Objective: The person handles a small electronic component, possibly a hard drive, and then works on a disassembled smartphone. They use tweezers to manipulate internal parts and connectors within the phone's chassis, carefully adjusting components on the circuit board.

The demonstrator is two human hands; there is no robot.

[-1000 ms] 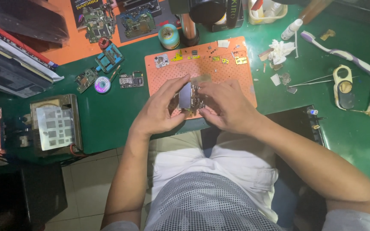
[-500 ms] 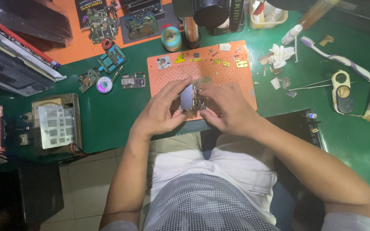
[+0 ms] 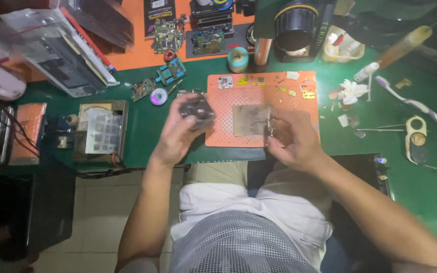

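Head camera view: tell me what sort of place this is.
Most likely a small electronics repair bench. Bare circuit boards lie at the back of the green table, an orange perforated work mat sits in the middle, and the left hand holds a small dark part while the right hand rests on the mat.
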